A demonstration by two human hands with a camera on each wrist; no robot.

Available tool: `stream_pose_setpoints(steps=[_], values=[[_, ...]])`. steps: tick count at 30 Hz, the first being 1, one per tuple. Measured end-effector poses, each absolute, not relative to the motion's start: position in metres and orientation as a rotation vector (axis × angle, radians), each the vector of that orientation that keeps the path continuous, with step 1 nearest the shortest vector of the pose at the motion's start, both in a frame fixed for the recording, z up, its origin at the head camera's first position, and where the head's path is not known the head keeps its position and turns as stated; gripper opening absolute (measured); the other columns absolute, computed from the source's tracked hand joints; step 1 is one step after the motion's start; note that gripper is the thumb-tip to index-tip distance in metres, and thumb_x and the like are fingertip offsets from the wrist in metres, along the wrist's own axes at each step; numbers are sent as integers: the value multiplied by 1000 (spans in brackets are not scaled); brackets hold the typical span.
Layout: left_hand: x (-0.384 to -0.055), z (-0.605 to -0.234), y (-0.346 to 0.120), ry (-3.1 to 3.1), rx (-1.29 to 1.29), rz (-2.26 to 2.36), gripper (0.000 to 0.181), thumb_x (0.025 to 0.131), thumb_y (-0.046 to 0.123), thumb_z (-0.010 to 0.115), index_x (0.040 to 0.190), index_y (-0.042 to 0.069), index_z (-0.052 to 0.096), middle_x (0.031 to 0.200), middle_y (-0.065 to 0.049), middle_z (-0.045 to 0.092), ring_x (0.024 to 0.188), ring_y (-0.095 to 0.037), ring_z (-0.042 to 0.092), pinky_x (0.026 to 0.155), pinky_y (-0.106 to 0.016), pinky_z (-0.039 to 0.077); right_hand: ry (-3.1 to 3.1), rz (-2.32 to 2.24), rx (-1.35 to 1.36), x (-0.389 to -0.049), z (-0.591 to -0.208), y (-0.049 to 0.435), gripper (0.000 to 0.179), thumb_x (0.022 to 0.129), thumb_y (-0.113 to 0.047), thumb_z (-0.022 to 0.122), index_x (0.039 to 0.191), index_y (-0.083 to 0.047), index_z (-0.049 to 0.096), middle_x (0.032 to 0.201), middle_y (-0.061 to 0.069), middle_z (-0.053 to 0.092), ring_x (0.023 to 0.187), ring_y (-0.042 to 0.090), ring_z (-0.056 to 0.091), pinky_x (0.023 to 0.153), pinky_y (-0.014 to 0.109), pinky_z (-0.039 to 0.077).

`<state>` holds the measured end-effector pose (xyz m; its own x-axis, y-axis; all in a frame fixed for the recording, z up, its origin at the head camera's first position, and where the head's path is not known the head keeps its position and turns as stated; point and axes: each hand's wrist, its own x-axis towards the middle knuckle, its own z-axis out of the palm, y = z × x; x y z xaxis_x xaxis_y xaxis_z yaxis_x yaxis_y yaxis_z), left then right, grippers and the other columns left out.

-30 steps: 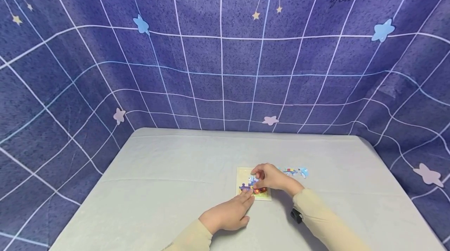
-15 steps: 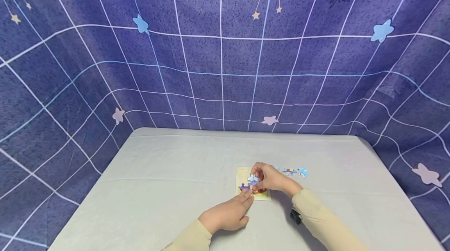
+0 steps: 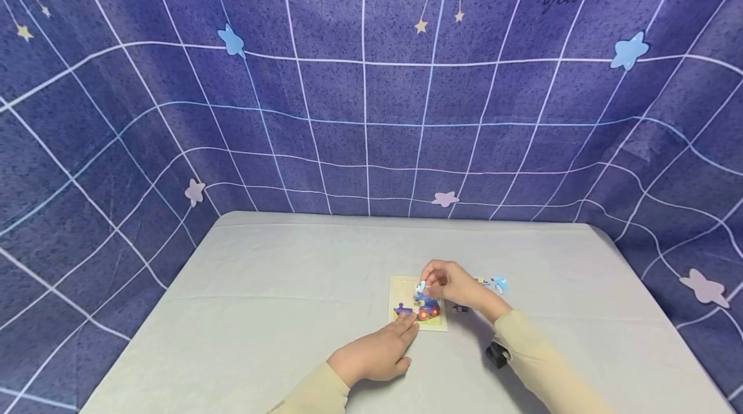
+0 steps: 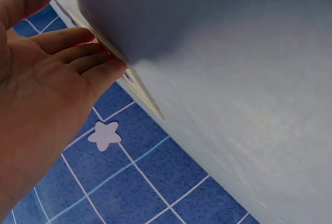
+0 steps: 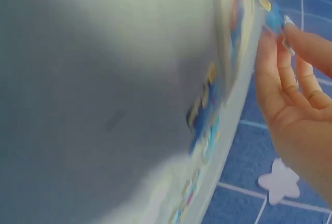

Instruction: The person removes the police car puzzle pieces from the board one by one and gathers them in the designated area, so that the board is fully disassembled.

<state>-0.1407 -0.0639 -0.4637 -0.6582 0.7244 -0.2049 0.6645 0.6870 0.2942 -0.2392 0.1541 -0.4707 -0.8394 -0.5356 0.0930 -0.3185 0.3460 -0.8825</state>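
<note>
A small cream jigsaw board (image 3: 400, 286) lies on the table, with a purple piece (image 3: 403, 311) at its left and a red-wheeled piece (image 3: 430, 312) at lower right. My left hand (image 3: 374, 351) rests its nearly straight fingers on the board's near-left edge; the left wrist view shows the fingertips at the board's rim (image 4: 148, 95). Thumb and fingers of my right hand (image 3: 455, 286) pinch a blue-and-white puzzle piece (image 5: 275, 17) above the board. The right fingers cover part of this piece in the head view.
Light blue puzzle pieces (image 3: 499, 284) lie right of the board, partly behind my right hand. A dark piece (image 3: 460, 309) sits close to the board's right edge. The grey-white tabletop (image 3: 278, 298) meets a purple gridded curtain (image 3: 336, 143) at the back and sides.
My right hand has risen and shifted slightly right, with the blue-and-white puzzle piece pinched in it. The dark piece beside the board now shows. My left hand stays in place.
</note>
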Motion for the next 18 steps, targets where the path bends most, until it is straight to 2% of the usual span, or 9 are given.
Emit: stream_pose_setpoints(steps=[3, 9, 14, 18], values=[[-140, -464, -64, 2594, 1096, 284, 58, 95, 24, 55, 144, -2, 39, 155, -18, 28, 143, -27, 25, 115, -33, 26, 2392, -1531, -725, -239, -466, 165, 20, 79, 5, 69, 97, 8, 60, 84, 18, 62, 72, 15, 57, 64, 27, 55], [-140, -464, -63, 2605, 1112, 275, 58, 95, 24, 55, 144, -2, 40, 154, -18, 29, 143, -27, 26, 114, -32, 27, 2356, -1607, -611, -236, -462, 196, 24, 80, 9, 66, 101, 15, 57, 85, 21, 62, 72, 16, 62, 68, 40, 59], [-140, -463, -64, 2613, 1119, 263, 58, 95, 24, 55, 144, -2, 39, 154, -18, 29, 143, -26, 26, 114, -31, 27, 2404, -1573, -539, -230, -461, 223, 25, 81, 7, 68, 101, 15, 57, 84, 17, 63, 72, 14, 61, 68, 33, 58], [-139, -463, -64, 2605, 1116, 271, 58, 96, 24, 54, 145, -2, 39, 154, -17, 29, 143, -26, 25, 115, -32, 26, 2413, -1553, -506, -225, -463, 241, 25, 80, 6, 69, 100, 15, 58, 84, 17, 63, 73, 14, 61, 67, 33, 58]])
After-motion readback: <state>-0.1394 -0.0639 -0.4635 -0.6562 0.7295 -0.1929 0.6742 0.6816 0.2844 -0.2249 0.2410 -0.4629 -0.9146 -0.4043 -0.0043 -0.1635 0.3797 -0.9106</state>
